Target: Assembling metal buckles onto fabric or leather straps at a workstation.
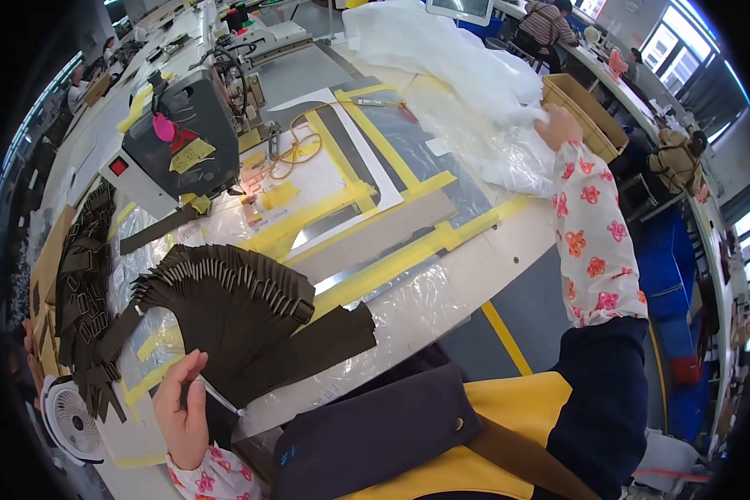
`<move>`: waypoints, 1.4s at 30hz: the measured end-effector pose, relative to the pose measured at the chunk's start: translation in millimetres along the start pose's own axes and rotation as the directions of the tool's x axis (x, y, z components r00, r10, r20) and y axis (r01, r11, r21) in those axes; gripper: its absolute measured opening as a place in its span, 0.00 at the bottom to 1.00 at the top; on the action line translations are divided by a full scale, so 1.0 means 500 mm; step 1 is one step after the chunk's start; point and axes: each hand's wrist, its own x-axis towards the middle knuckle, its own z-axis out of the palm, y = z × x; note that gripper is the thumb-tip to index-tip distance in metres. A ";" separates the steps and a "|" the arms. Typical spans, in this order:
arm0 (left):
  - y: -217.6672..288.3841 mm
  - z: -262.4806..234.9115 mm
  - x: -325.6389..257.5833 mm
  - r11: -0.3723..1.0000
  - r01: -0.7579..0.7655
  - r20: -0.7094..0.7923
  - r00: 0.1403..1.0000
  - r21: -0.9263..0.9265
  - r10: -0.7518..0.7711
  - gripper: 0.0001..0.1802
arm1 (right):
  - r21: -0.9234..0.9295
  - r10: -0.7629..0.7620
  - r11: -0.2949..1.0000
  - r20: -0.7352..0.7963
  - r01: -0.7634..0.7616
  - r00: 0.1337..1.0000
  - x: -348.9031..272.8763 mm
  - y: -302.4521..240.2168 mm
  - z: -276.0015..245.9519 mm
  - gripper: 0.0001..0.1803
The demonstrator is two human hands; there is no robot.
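Observation:
My left hand (183,412) is open beside the front edge of a fanned stack of dark brown fabric straps (233,308), its thumb and fingers apart. At the right, my right hand (560,127) has its fingers curled at the edge of a heap of white plastic sheeting (475,79); its fingertips are partly hidden there. Between the hands lies a flat template (383,217) edged with yellow tape. A grey sewing machine head (196,133) stands to the left of the template, its lit needle area over the taped work plate.
More dark straps with metal buckles (83,308) hang at the left edge. A white fan (71,421) sits below them. Beyond my right hand is a cardboard box (587,117). Blue bins (671,292) stand at the right. Several people sit at benches farther off.

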 end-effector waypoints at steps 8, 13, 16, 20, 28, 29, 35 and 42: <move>0.045 0.132 0.031 0.934 -0.170 0.463 0.831 -0.314 0.307 0.14 | 0.349 -0.175 0.879 -0.401 0.326 0.899 -0.099 -0.114 -0.262 0.22; 0.059 0.247 0.046 0.705 0.317 0.618 0.756 -0.634 0.216 0.25 | 0.636 -0.327 0.577 -0.395 0.513 0.858 -0.196 -0.255 -0.263 0.18; 0.054 0.313 0.106 0.373 0.563 0.620 0.784 -0.737 0.041 0.28 | 0.701 -0.406 0.352 -0.483 0.620 0.776 -0.282 -0.344 -0.250 0.20; 0.045 0.331 0.195 0.122 0.571 0.582 0.806 -0.812 0.107 0.25 | 0.308 -0.636 0.293 -0.644 0.905 0.425 -0.395 -0.393 -0.205 0.31; -0.068 0.404 0.266 0.346 0.538 0.501 0.842 -0.768 -0.197 0.20 | 0.639 -0.686 0.421 -0.240 0.644 0.687 -0.432 -0.381 -0.064 0.23; -0.080 0.410 0.272 0.337 0.527 0.481 0.850 -0.780 -0.216 0.20 | 0.746 -0.678 0.391 -0.162 0.539 0.717 -0.417 -0.372 -0.048 0.21; -0.051 0.398 0.266 0.341 0.411 0.417 0.907 -0.845 -0.059 0.17 | 0.950 -0.616 0.309 0.232 -0.040 0.753 -0.363 -0.415 -0.021 0.22; -0.031 0.400 0.231 0.639 0.305 0.420 0.907 -0.706 0.032 0.29 | 0.922 -0.786 -0.040 0.208 -0.384 0.582 -0.387 -0.496 -0.022 0.22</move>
